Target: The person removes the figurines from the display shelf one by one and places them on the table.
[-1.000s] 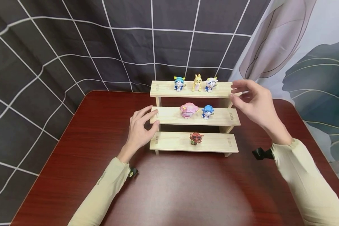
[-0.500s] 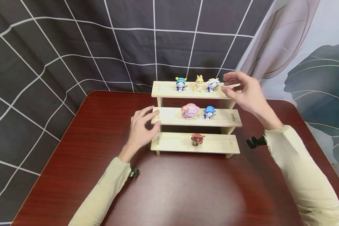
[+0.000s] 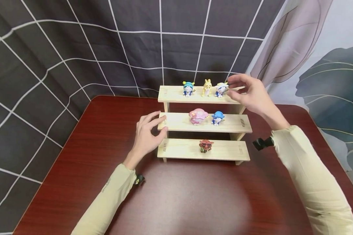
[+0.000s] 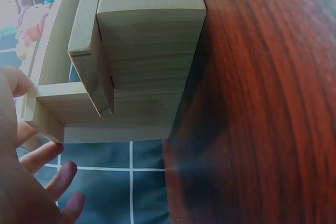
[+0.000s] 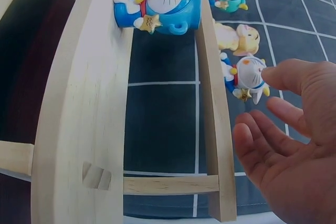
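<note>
A three-tier wooden display stand (image 3: pixel 176 121) stands on the table. My left hand (image 3: pixel 148 135) rests at the left end of its middle tier, thumb near the front edge and index finger over the board; its other fingers are spread in the left wrist view. My right hand (image 3: pixel 249 94) is at the top tier, thumb and index finger apart beside a white-hatted cat figurine (image 3: pixel 221 89). In the right wrist view the thumb tip is right by that figurine's head; I cannot tell whether it touches. A yellow rabbit-like figurine (image 3: pixel 207 88) and a teal-hatted figurine (image 3: pixel 188 89) sit further left.
On the middle tier are a pink figurine (image 3: pixel 198 117) and a blue-hatted cat figurine (image 3: pixel 217 118). A reddish-brown figurine with sunglasses (image 3: pixel 205 146) sits on the lowest tier. The dark red table (image 3: pixel 188 192) extends in front; a grid-patterned curtain (image 3: pixel 129 49) hangs behind.
My right hand has moved left along the top tier, from its right end to the white-hatted cat figurine. The left hand and the figurines keep their places on the stand.
</note>
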`<state>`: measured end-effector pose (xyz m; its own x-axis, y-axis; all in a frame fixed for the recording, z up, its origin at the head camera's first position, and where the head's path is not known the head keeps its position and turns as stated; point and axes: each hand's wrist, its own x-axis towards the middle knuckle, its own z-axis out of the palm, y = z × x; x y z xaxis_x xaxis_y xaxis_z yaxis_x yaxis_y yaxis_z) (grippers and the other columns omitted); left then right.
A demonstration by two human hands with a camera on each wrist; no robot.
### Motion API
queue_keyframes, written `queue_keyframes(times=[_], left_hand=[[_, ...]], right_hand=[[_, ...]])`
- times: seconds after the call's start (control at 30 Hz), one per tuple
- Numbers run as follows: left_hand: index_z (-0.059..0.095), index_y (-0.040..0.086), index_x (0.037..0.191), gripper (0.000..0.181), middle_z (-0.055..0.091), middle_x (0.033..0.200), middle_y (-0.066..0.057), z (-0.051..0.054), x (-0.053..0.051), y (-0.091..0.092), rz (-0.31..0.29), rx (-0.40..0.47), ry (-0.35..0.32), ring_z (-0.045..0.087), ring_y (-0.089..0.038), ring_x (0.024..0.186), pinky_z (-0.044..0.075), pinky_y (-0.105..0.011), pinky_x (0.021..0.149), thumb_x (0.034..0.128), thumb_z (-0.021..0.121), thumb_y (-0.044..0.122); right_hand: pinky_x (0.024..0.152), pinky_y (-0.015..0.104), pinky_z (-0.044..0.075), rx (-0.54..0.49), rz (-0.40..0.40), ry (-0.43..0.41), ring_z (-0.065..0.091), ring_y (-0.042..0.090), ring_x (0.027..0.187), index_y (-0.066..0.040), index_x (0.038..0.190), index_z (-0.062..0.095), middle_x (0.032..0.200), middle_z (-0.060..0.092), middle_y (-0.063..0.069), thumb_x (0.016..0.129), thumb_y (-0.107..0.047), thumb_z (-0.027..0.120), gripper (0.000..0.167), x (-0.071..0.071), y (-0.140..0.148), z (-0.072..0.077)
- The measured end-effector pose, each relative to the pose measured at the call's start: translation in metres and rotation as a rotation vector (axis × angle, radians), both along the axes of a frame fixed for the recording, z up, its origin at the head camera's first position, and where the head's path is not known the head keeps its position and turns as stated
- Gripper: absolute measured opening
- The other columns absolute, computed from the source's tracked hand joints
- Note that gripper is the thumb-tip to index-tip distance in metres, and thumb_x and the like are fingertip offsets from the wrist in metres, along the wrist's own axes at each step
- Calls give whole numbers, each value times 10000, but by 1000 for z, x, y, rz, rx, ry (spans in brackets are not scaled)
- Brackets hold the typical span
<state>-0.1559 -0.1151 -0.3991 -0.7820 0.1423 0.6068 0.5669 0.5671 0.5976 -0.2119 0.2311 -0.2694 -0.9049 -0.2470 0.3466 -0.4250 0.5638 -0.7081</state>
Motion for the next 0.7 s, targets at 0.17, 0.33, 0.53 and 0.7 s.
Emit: queue_keyframes(times=[0.17, 0.33, 0.53, 0.7], left_hand=[[752, 79, 1182, 377, 637, 1299, -110, 0, 0, 0, -5, 3, -11, 514, -332, 1125, 337, -519, 861, 824, 745, 195], [755, 80, 1177, 371, 639, 1299, -96, 2, 0, 0, -11, 6, -13, 517, -355, 1124, 339, -520, 855, 825, 745, 195], [758, 91, 1175, 365, 639, 1299, -73, 2, 0, -1, -15, 19, -12, 517, -351, 1126, 338, -513, 848, 823, 749, 188], [759, 95, 1175, 367, 642, 1292, -71, 1, -1, -1, -11, 15, -15, 512, -338, 1125, 334, -510, 850, 822, 752, 194]], right_hand=[[805, 168, 463, 25, 6, -11, 601, -2, 953, 34, 1240, 633, 1186, 654, 180, 886, -17, 716, 367, -3, -1, -2], [804, 180, 463, 48, 5, -30, 602, 33, 967, 24, 1261, 623, 1206, 647, 167, 895, -31, 713, 381, -4, -3, -2], [738, 157, 470, 63, 21, -60, 619, 62, 950, 11, 1272, 623, 1211, 646, 153, 892, -39, 717, 395, -8, -6, -1], [713, 151, 478, 72, 38, -81, 617, 12, 921, -5, 1275, 625, 1215, 647, 153, 892, -48, 715, 396, -9, -7, 0]])
